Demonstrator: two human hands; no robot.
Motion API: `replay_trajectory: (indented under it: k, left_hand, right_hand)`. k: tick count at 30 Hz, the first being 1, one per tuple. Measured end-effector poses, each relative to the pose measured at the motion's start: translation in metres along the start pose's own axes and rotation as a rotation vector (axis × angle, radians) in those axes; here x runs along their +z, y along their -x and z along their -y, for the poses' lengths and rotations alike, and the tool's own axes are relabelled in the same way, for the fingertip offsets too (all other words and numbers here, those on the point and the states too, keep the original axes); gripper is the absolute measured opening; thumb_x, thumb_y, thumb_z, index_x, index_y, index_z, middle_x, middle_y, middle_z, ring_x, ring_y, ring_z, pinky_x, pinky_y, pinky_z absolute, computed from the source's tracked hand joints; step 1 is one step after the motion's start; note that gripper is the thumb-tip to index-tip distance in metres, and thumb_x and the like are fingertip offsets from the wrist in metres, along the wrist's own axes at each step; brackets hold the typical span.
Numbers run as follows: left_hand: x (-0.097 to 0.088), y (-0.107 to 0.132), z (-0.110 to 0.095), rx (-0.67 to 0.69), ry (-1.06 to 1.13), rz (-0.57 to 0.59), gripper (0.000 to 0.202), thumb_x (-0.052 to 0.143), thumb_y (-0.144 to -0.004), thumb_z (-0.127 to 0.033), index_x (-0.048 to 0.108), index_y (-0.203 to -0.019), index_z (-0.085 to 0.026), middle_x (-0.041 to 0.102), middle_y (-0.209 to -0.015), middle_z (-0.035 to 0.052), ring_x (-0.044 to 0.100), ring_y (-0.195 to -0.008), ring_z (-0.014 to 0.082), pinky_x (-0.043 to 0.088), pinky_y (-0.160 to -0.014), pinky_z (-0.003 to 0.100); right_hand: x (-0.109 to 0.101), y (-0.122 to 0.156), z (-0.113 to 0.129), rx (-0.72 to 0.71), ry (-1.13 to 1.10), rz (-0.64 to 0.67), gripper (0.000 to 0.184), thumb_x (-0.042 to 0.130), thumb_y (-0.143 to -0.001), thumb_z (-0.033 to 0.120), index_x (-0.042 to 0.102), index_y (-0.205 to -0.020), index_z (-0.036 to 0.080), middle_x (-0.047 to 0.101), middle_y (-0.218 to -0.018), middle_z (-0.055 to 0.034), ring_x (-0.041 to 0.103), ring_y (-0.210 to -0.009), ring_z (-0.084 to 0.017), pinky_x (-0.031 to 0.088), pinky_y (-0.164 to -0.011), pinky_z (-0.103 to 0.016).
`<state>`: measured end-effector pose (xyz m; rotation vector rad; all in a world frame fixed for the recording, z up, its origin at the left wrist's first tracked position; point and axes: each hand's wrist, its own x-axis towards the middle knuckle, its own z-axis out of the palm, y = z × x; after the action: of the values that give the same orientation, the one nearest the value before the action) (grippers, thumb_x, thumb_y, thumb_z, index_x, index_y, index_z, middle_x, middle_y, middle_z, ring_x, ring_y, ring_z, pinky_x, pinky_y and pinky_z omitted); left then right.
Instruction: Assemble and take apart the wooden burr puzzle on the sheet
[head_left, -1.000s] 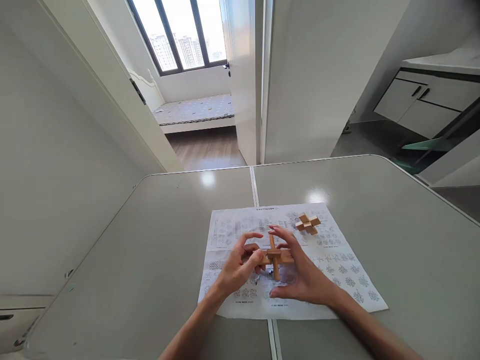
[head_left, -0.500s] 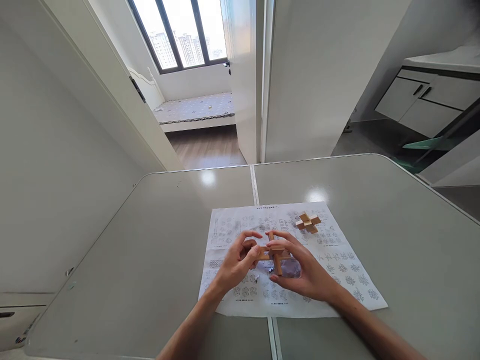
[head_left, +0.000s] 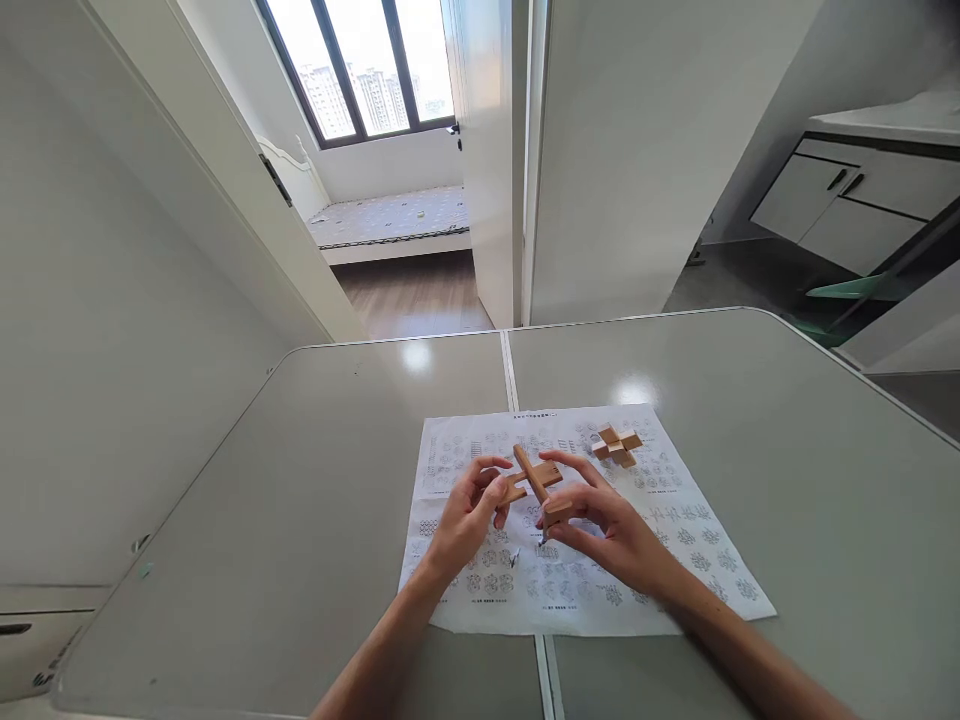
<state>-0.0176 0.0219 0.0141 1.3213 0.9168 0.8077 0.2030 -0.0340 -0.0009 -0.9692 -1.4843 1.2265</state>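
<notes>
Between my hands is a partly joined wooden burr puzzle [head_left: 531, 476], a slanting stick crossing flatter notched pieces. My left hand [head_left: 471, 510] is closed on its left end, thumb and fingers pinching a notched piece. With thumb and fingers, my right hand [head_left: 600, 515] pinches a short wooden puzzle piece [head_left: 557, 513] at the near end of the slanting stick. Whether that piece is joined to the rest I cannot tell. Below them lies a white printed instruction sheet [head_left: 517, 600] with rows of small diagrams.
A second wooden burr puzzle [head_left: 616, 446], a cross of blocks, rests on the sheet's far right part. The grey table [head_left: 345, 520] has a pale seam [head_left: 550, 680] down its middle. Past the far edge, an open door [head_left: 487, 150] shows a bed [head_left: 397, 215].
The slanting stick has turned, its far end now leaning left. My right hand has shifted from around the puzzle to a pinch on the short piece. My left hand keeps its hold.
</notes>
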Motion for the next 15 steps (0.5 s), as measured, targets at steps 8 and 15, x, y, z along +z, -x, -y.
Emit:
replay_trajectory:
  k: [8, 15]
  left_hand:
    - [-0.003, -0.006, 0.007, 0.044, 0.036, -0.235, 0.034, 0.056, -0.101, -0.05, 0.059, -0.113, -0.019, 0.048, -0.068, -0.0064, 0.045, -0.056, 0.0098, 0.039, -0.061, 0.025]
    - [-0.001, -0.006, 0.004, 0.072, 0.043, -0.253, 0.035, 0.059, -0.099, -0.053, 0.06, -0.111, -0.02, 0.048, -0.067, -0.0067, 0.044, -0.055, 0.0098, 0.04, -0.06, 0.025]
  right_hand:
    - [-0.002, -0.002, -0.007, 0.104, 0.074, -0.188, 0.027, 0.072, -0.095, 0.05, 0.075, -0.103, 0.024, 0.07, -0.118, -0.0104, 0.07, -0.078, -0.022, 0.064, -0.072, -0.04]
    - [0.005, -0.001, -0.018, 0.049, 0.416, -0.131, 0.029, 0.066, -0.098, 0.05, 0.076, -0.113, 0.027, 0.071, -0.081, -0.0044, 0.061, -0.065, -0.021, 0.053, -0.059, -0.035]
